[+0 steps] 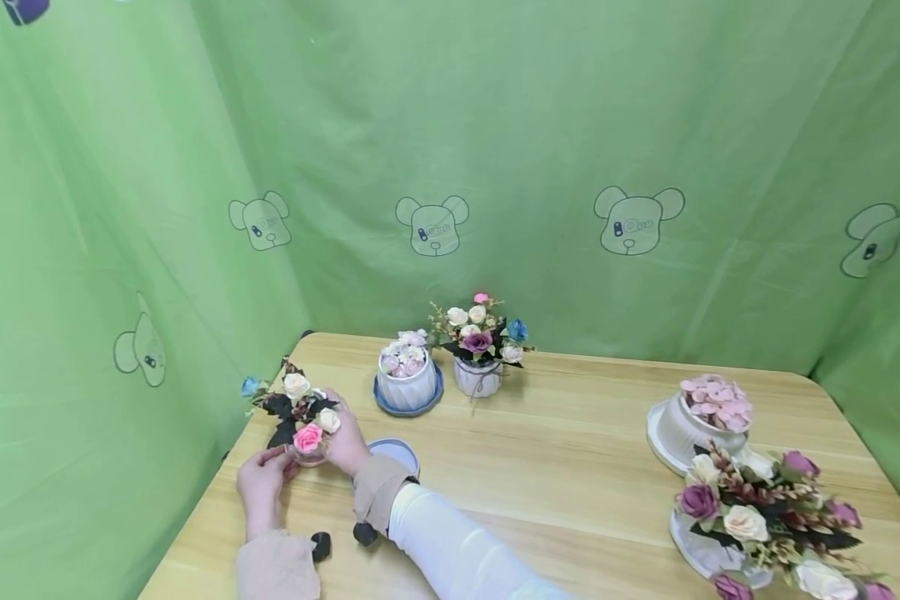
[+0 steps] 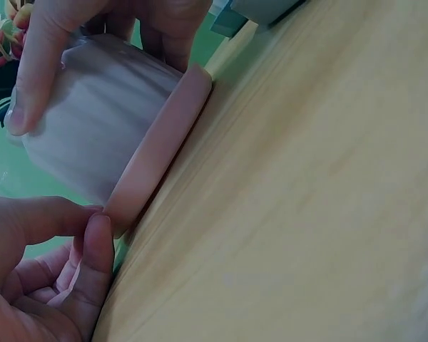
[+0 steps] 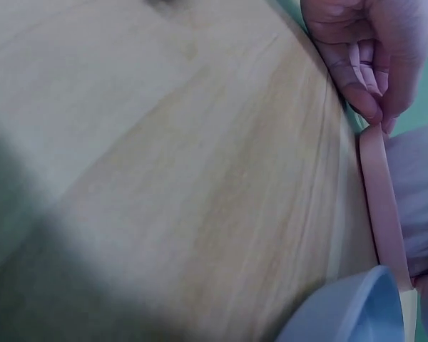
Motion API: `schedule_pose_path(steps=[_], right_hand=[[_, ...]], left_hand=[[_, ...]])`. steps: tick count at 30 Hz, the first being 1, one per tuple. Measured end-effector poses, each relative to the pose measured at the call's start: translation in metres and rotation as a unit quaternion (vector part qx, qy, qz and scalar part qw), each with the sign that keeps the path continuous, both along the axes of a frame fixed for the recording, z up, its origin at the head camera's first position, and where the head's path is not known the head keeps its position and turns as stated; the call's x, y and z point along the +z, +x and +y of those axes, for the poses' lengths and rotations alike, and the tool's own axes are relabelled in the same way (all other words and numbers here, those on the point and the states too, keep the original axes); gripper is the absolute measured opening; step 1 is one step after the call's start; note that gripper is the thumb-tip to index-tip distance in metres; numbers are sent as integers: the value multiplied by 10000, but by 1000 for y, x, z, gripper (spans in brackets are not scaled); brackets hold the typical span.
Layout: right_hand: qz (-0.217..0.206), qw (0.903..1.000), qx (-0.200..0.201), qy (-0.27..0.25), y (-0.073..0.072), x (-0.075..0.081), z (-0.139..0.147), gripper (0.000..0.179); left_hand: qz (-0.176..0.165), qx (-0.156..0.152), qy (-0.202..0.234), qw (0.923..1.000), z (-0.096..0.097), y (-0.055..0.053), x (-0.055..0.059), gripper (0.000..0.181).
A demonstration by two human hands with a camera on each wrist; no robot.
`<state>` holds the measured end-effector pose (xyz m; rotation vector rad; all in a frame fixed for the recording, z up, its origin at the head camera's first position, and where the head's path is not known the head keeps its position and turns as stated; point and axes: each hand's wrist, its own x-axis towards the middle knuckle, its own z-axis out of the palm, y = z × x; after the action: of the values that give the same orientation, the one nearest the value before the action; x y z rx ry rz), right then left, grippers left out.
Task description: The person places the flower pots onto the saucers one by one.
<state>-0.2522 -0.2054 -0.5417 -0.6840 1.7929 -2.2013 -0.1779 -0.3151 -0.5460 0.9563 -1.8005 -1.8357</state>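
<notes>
A white flower pot [image 2: 103, 117] with artificial flowers [image 1: 296, 386] in pink, cream and blue stands on a pink saucer [image 2: 160, 153] near the table's left edge. My right hand [image 1: 348, 443] grips the pot by its upper side, thumb and fingers spread around it. Low at the saucer's rim, my left hand [image 1: 262, 482] pinches the edge between thumb and forefinger. In the right wrist view the saucer lies against the wooden tabletop with the pot's base inside it. A light blue saucer [image 1: 395, 452] lies just right of my right wrist.
At the back are a white pot [image 1: 405, 387] on a blue saucer and another flower pot [image 1: 477, 379] tied with string. On the right, a pot of pink blossoms [image 1: 716, 402] and a larger bouquet [image 1: 746, 523] stand on white saucers. Green cloth [image 1: 525, 167] hangs around the table.
</notes>
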Motion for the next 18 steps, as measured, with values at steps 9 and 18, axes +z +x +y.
schedule_pose_path(steps=[9,18], right_hand=[[559,9949,-462,696,2,0,-1,86],[1183,9756,-833,1651,0,-4,0,82]], left_hand=[[-174,17,-178,9997,-4,-2,-5,33],[-117,-33,-93,9999,-3,-2,-8,34]])
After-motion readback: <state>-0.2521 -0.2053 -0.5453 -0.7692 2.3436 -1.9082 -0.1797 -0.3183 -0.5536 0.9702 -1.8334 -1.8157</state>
